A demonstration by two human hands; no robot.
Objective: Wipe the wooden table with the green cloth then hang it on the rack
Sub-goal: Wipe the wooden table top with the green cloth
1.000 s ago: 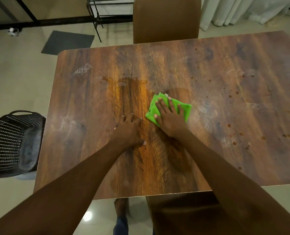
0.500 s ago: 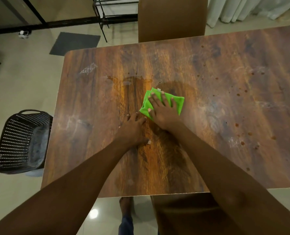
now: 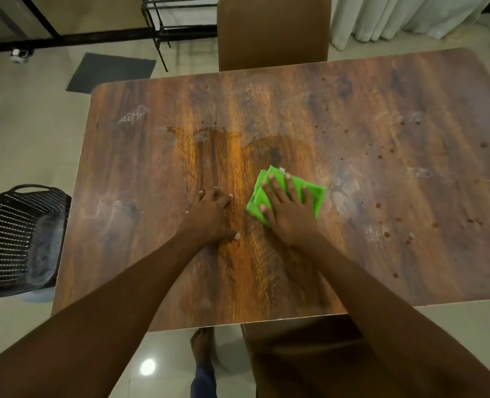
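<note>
Flanking the wooden table (image 3: 381, 196) stand a black basket (image 3: 11, 239) and brown chair (image 3: 272, 33).

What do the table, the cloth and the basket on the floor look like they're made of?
Table: wood or wood-look laminate, brown grain streaks with a slight sheen; the thin pale edge hints at laminate. Cloth: soft bright green fabric, perhaps microfibre, folded in layers. Basket: likely black plastic, from its even rows of holes and moulded handle.

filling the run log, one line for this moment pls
phase: wiping | right hand: flat on green cloth | left hand: flat on wooden table
</note>
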